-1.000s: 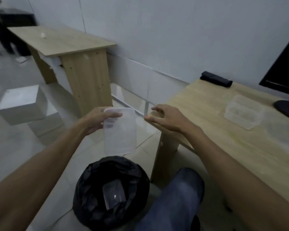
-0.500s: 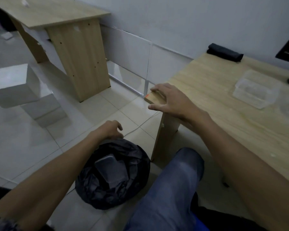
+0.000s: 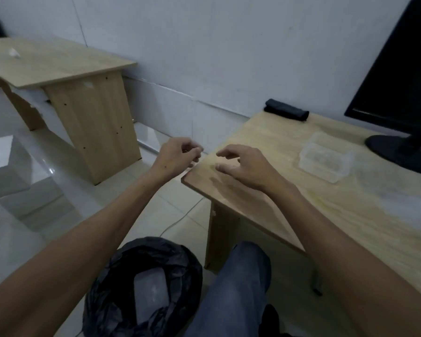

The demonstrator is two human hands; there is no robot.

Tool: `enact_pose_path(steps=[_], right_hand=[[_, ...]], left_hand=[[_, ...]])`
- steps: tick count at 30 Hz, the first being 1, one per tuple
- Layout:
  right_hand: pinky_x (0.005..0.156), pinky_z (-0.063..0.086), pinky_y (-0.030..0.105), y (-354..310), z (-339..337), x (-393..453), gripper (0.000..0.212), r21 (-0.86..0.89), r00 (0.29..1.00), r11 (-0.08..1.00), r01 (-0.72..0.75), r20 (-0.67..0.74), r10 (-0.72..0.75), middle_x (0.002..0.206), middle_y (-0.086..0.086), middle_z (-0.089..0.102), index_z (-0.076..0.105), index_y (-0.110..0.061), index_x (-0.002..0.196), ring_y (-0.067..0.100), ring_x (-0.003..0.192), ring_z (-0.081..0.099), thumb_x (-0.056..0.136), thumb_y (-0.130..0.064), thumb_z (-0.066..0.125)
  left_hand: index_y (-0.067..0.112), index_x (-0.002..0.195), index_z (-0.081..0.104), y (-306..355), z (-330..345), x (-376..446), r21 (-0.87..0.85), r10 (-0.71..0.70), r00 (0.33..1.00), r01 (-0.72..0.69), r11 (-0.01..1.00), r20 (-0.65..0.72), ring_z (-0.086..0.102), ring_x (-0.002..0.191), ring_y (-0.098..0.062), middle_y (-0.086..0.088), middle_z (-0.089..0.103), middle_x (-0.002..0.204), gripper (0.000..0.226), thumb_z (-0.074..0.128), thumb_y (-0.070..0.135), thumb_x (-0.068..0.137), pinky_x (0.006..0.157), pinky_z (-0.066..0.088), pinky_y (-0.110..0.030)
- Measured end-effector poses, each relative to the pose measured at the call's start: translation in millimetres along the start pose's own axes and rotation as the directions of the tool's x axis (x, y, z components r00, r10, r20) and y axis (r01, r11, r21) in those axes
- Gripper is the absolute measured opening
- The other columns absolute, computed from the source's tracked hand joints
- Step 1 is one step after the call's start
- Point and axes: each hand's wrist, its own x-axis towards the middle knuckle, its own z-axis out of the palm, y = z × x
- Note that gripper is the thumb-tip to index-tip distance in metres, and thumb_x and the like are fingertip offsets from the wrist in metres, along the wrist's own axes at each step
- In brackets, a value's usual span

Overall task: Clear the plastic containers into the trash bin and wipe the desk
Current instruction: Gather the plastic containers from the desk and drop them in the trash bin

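One clear plastic container (image 3: 325, 158) remains on the bench (image 3: 265, 190); it is judged light, thin-walled and flexible, best gripped across its rim. Nothing is held by the left hand (image 3: 178, 155) or the right hand (image 3: 246, 166), both loosely curled.

We see bare desk (image 3: 265, 142) between our right hand (image 3: 247, 165) and the plastic container (image 3: 325, 158); the monitor base (image 3: 404, 148) crowds just beyond it.

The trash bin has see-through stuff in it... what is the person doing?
A person is clearing a desk. One plastic container already lies in the black-bagged trash bin on the floor. Another clear container sits on the desk near the monitor. Both hands are empty: the left hand is beside the desk corner, the right hand above the desktop.
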Motion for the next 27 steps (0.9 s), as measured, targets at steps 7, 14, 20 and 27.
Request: enact_pose_path(steps=[7, 14, 20, 27], right_hand=[[0.082, 0.054, 0.028, 52, -59, -22, 0.011, 0.057, 0.903, 0.98, -0.192, -0.382, 0.199, 0.098, -0.005, 0.073, 0.075, -0.016, 0.104, 0.012, 0.091, 0.066, 0.093, -0.02, 0.072], [0.065, 0.038, 0.011, 116, -116, -66, 0.008, 0.181, 0.664, 0.884, -0.43, -0.6, 0.446, 0.092, -0.003, 0.068, 0.071, -0.014, 0.101, 0.012, 0.082, 0.061, 0.093, -0.014, 0.067], [0.073, 0.046, 0.029, 169, -149, -111, 0.006, 0.156, 0.564, 0.749, -0.644, -0.564, 0.603, 0.098, 0.001, 0.068, 0.069, -0.015, 0.099, 0.02, 0.094, 0.064, 0.094, -0.016, 0.067], [0.088, 0.055, 0.04, 197, -159, -130, 0.046, -0.129, 0.689, 0.681, -0.72, -0.243, 0.683, 0.11, 0.001, 0.064, 0.07, -0.019, 0.102, 0.022, 0.103, 0.059, 0.078, -0.057, 0.081]], left_hand=[[0.013, 0.095, 0.077, 60, 61, 31, -0.016, 0.106, 0.986, -0.105, 0.994, 0.127, 0.076, 0.079, -0.017, -0.002, 0.077, 0.082, 0.01, 0.068, 0.014, 0.095, 0.072, 0.065, -0.038], [0.01, 0.096, 0.074, 116, 154, 54, -0.036, 0.094, 0.951, -0.088, 0.995, 0.294, 0.076, 0.087, -0.022, -0.002, 0.073, 0.085, 0.01, 0.065, 0.014, 0.094, 0.076, 0.064, -0.043], [0.008, 0.104, 0.054, 146, 222, 71, 0.271, -0.01, 0.951, -0.077, 0.96, 0.308, 0.058, 0.1, -0.027, -0.009, 0.058, 0.102, 0.03, 0.064, 0.036, 0.099, 0.085, 0.05, -0.039], [0.006, 0.082, 0.072, 131, 245, 91, 0.244, -0.109, 0.975, 0.06, 0.968, 0.194, 0.069, 0.079, -0.026, -0.01, 0.072, 0.084, 0.014, 0.068, 0.019, 0.086, 0.069, 0.06, -0.039]])
